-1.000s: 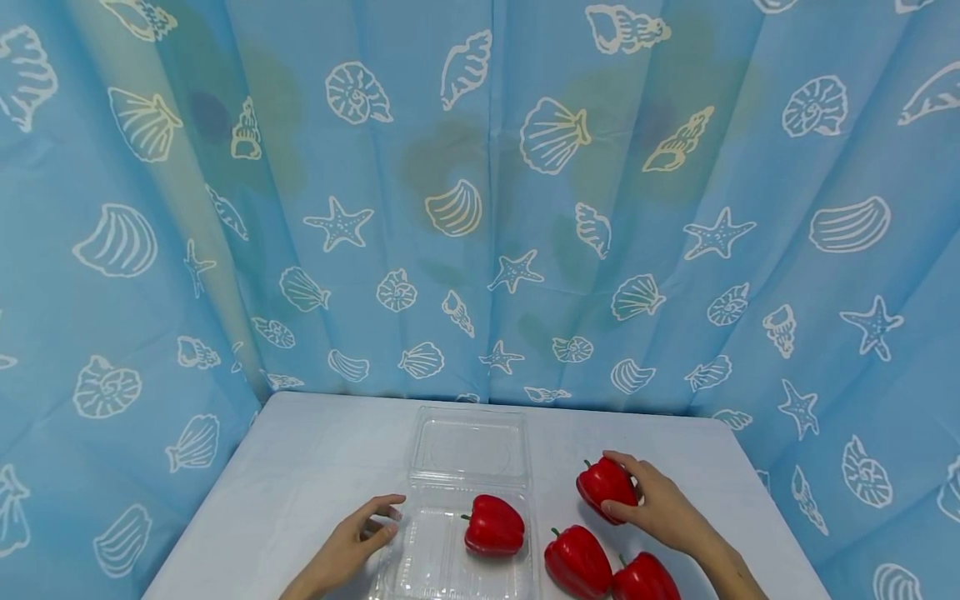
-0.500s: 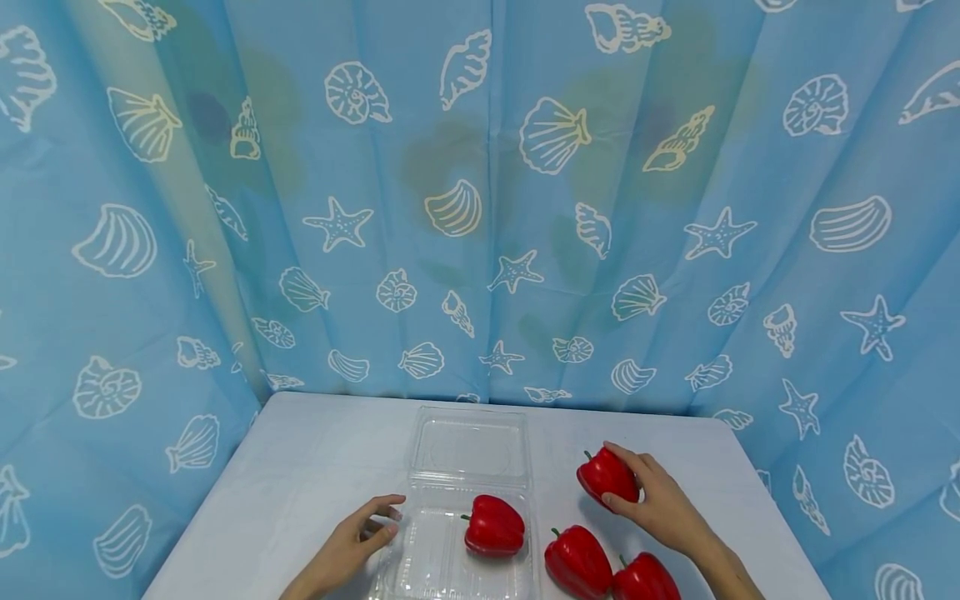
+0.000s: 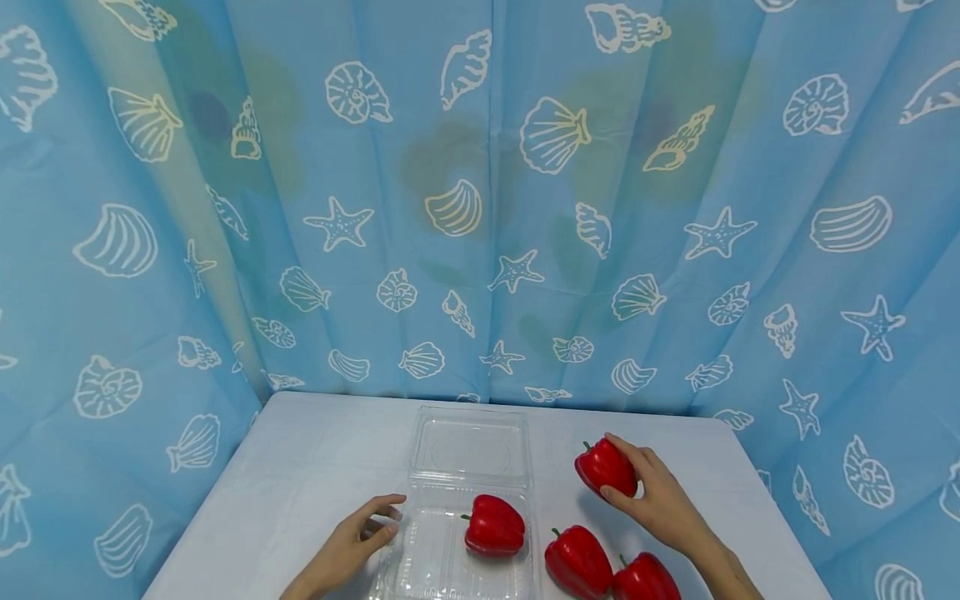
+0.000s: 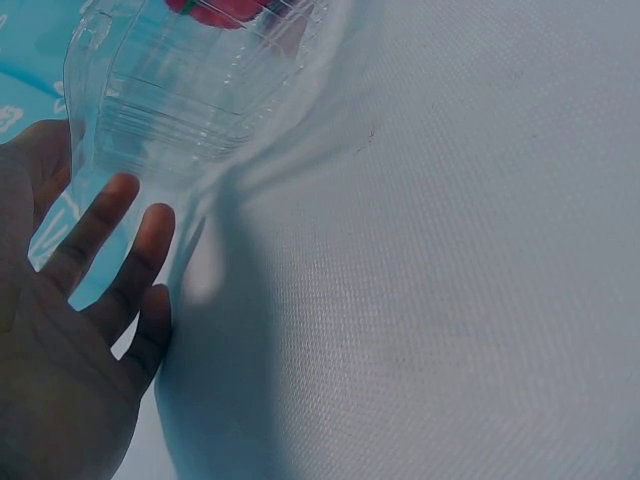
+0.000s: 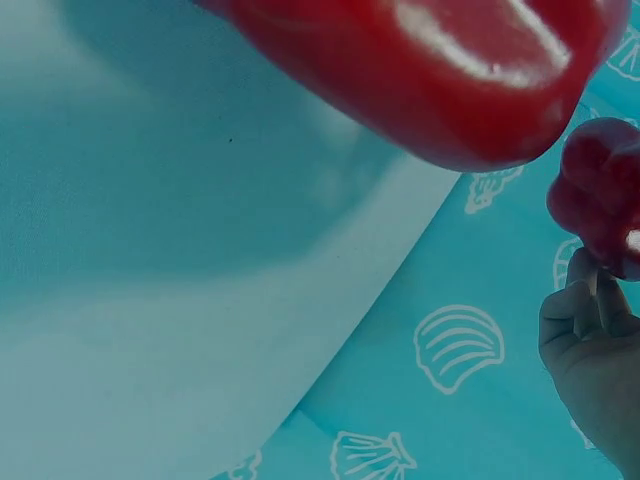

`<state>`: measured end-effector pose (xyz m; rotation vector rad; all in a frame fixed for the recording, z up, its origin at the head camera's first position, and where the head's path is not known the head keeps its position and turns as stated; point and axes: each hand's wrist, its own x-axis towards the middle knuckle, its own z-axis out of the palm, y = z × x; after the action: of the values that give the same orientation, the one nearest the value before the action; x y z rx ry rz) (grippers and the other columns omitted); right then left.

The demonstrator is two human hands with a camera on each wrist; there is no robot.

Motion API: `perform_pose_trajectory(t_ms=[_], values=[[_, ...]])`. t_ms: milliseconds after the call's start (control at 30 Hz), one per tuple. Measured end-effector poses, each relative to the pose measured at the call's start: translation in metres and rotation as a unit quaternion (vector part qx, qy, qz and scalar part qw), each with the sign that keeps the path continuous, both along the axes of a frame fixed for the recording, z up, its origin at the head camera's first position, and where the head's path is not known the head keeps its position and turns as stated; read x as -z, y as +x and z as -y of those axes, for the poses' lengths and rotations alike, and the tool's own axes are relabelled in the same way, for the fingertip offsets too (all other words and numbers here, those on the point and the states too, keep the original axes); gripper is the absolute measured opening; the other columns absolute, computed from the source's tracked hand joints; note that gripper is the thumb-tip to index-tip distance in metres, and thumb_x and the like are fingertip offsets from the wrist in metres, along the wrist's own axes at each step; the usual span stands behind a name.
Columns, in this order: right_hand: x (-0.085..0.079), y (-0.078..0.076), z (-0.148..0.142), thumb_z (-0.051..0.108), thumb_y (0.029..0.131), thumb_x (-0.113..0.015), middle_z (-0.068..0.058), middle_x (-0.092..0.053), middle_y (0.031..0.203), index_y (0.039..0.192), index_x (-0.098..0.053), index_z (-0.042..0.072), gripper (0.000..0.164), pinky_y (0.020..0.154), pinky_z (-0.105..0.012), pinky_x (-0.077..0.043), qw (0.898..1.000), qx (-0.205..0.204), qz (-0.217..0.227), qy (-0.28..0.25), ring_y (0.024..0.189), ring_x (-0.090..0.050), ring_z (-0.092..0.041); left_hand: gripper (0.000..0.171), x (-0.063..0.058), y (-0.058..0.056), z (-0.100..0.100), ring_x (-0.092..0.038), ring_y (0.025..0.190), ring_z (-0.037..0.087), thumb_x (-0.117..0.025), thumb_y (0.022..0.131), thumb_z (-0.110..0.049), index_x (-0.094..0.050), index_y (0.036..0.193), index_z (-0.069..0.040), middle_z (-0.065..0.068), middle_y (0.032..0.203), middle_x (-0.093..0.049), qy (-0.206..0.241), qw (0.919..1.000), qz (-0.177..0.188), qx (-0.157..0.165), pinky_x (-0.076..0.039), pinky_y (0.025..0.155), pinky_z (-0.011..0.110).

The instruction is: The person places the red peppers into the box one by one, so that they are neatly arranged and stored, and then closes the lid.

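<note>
My right hand (image 3: 656,498) grips a red bell pepper (image 3: 604,468) by its right side, thumb below and fingers over the top, with the green stem facing left. In the right wrist view that held pepper (image 5: 600,195) appears at the right edge. To the left, my left hand (image 3: 351,540) holds nothing, its fingers loosely bent beside the clear plastic clamshell box (image 3: 435,567). Another red bell pepper (image 3: 494,527) lies inside the box's base. The left wrist view shows the hand (image 4: 85,310) close to the box wall (image 4: 150,125); I cannot tell whether they touch.
Two more red bell peppers, one (image 3: 577,562) beside the box and one (image 3: 647,578) to its right, lie at the front of the white table (image 3: 330,450). The box's lid (image 3: 471,446) lies folded back. A blue shell-patterned curtain (image 3: 480,208) hangs behind and at both sides.
My right hand and its bell pepper have moved up a little, away from the two peppers at the front. The left hand, the box and the other peppers have stayed in place.
</note>
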<state>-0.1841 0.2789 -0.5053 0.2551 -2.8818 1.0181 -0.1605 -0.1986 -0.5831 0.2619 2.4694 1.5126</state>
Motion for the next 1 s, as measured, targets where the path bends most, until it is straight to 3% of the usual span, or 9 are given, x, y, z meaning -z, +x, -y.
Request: perform_pose_trajectory(t_ms=[333, 1000], values=[[-0.003, 0.002, 0.005, 0.049, 0.071, -0.089, -0.012, -0.051, 0.142, 0.153, -0.037, 0.025, 0.099, 0.085, -0.048, -0.059, 1.0, -0.003, -0.004, -0.002, 0.122, -0.054, -0.033, 0.048, 0.0, -0.001, 0.0, -0.064, 0.099, 0.021, -0.061, 0.101, -0.037, -0.052, 0.144, -0.017, 0.011, 0.124, -0.061, -0.003, 1.0, -0.002, 0.004, -0.055, 0.083, 0.045], [-0.014, 0.005, 0.02, 0.048, 0.065, -0.092, -0.009, -0.055, 0.135, 0.151, -0.034, 0.028, 0.106, 0.074, -0.032, -0.06, 0.999, -0.007, 0.035, -0.033, 0.104, -0.057, -0.022, 0.048, -0.003, 0.0, 0.0, -0.065, 0.098, 0.022, -0.061, 0.101, -0.034, -0.052, 0.144, -0.016, 0.012, 0.124, -0.061, 0.003, 1.0, 0.001, 0.0, -0.055, 0.083, 0.047]])
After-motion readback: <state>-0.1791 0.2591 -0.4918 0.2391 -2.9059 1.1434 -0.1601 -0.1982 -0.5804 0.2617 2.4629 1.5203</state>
